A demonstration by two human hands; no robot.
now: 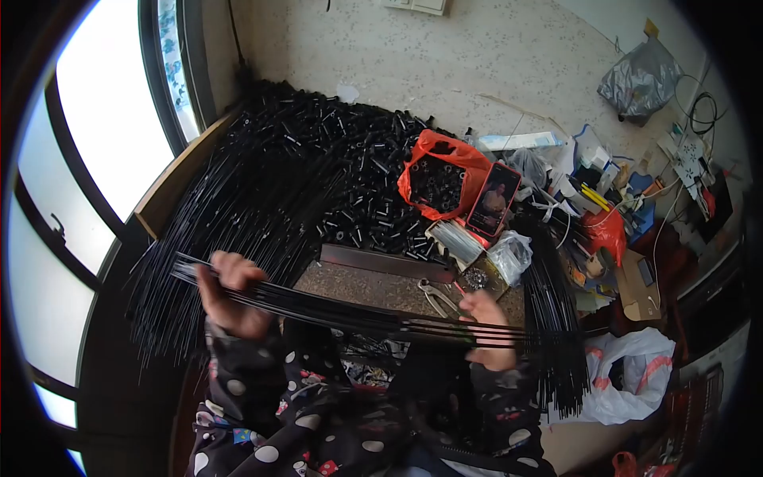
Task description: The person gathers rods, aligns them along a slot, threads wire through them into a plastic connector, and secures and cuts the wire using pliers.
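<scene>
A bundle of long thin black rods (pixel 342 316) stretches sideways in front of my body. My left hand (pixel 230 298) is closed around its left part, the rod ends poking out past the fingers. At the other side the rods spread into separate strands and run across my right hand (pixel 490 334), whose fingers are curled at them and a little blurred. Just beyond the right hand lie pliers (pixel 435 296) with pale handles. A dark metal bar (pixel 385 261) sits behind the bundle on the worn tabletop (pixel 362 285).
Many more rods (pixel 214 230) lie at left beside a pile of short black pieces (pixel 358 159). A red bag (pixel 445 179) of small parts and a phone (pixel 494 199) stand behind. More rods (pixel 552 318) hang at right, near a white plastic bag (pixel 644 374).
</scene>
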